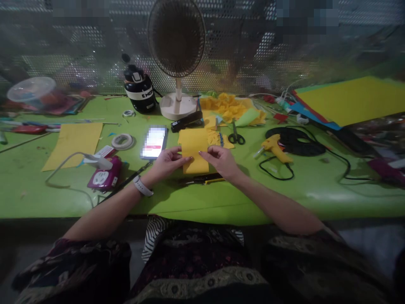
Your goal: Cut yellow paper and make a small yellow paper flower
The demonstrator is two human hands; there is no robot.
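A folded piece of yellow paper (pixel 195 145) is held upright between my two hands, over the green table. My left hand (pixel 169 164) pinches its left edge with the thumb in front. At the right edge, my right hand (pixel 223 161) grips the paper between thumb and fingers. Behind the paper lie crinkled yellow pieces (pixel 215 137), partly hidden. Black scissors (pixel 236 136) rest to the right of them. A black and yellow cutter (pixel 209 178) lies just below the paper, near my right hand.
Around the green table (pixel 196 202) are a phone (pixel 154 142), tape roll (pixel 122 142), purple power socket (pixel 104 174), stapler (pixel 186 121), bottle (pixel 139 93), fan (pixel 179 105) and yellow glue gun (pixel 276 148) with its cord. Yellow sheets (pixel 354 101) are stacked at the right.
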